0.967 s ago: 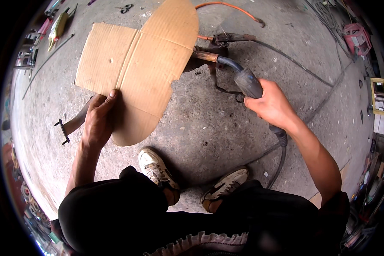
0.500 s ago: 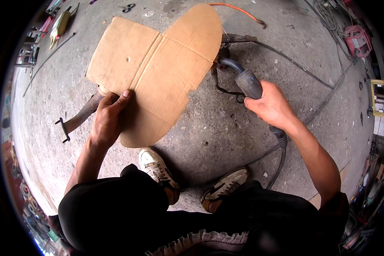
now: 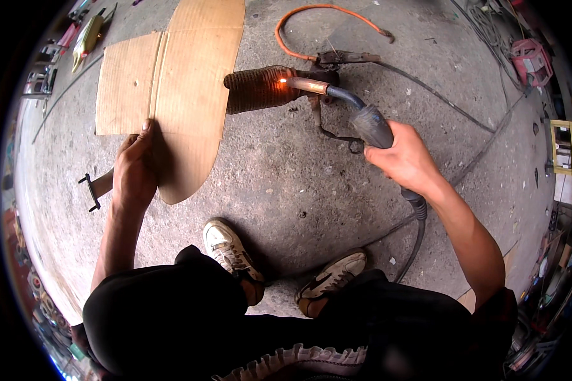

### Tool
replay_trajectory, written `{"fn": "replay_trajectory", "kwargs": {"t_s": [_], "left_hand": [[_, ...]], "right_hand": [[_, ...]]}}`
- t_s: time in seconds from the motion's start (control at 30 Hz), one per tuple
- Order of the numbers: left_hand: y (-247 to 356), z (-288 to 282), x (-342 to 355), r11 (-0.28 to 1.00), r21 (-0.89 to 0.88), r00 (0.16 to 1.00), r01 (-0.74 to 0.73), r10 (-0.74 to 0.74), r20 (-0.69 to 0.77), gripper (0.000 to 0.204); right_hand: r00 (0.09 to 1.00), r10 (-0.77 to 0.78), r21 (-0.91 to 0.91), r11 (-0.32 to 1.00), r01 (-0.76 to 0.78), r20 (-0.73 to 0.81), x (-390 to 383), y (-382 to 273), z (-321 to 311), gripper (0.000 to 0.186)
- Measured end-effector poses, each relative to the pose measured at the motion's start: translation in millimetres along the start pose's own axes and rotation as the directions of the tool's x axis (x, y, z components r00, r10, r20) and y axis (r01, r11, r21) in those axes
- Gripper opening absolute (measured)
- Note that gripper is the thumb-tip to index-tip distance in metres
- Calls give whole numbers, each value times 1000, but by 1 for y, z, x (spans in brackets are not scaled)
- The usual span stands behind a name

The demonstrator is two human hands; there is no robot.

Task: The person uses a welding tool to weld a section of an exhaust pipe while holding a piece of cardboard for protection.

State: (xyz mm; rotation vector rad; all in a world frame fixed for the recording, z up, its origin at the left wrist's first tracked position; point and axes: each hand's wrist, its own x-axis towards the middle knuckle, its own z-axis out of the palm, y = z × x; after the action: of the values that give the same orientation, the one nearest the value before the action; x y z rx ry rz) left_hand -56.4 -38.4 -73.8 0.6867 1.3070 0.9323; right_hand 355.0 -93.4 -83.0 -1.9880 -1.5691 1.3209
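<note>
My left hand (image 3: 135, 166) grips a piece of brown cardboard (image 3: 187, 95) by its lower edge, thumb on top. My right hand (image 3: 401, 157) is closed around the dark handle of a welding torch (image 3: 370, 124). The torch's copper nozzle points left at a rusty ribbed metal pipe (image 3: 254, 91), where a small spot glows orange-white. The cardboard covers the pipe's left part. Beyond its lower left edge shows a pipe end with a flange (image 3: 94, 192). A clamp-like metal piece (image 3: 346, 58) lies at the pipe's right end.
An orange cable (image 3: 299, 13) curls on the concrete floor behind the pipe. The torch's black cable (image 3: 419, 238) runs down past my right shoe (image 3: 333, 279). Grey cables and a pink plastic object (image 3: 532, 62) lie at the far right, near a yellow frame (image 3: 569, 146).
My left hand has swung the cardboard leftward, uncovering the ribbed pipe and the torch nozzle. A glowing spot is now visible at the nozzle. My right hand has stayed nearly still.
</note>
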Motion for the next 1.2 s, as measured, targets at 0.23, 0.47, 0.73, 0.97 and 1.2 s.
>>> {"fn": "replay_trajectory", "kwargs": {"t_s": [0.23, 0.47, 0.73, 0.97, 1.2], "left_hand": [[0, 9, -1, 998, -55, 999, 3, -5, -45, 19], [24, -7, 1, 981, 104, 978, -164, 176, -113, 16], [74, -36, -6, 829, 390, 902, -400, 432, 8, 37], [41, -52, 8, 820, 487, 919, -302, 385, -79, 33], [26, 4, -7, 954, 239, 978, -183, 200, -51, 24]], "right_hand": [[999, 45, 0, 999, -45, -6, 3, -4, 1, 20], [998, 60, 13, 998, -60, -3, 4, -6, -1, 19], [998, 53, 20, 998, -54, 20, 7, -4, 0, 20], [999, 36, 5, 999, -36, 11, 8, -4, 2, 19], [1000, 26, -27, 999, -26, 12, 7, -4, 2, 19]]}}
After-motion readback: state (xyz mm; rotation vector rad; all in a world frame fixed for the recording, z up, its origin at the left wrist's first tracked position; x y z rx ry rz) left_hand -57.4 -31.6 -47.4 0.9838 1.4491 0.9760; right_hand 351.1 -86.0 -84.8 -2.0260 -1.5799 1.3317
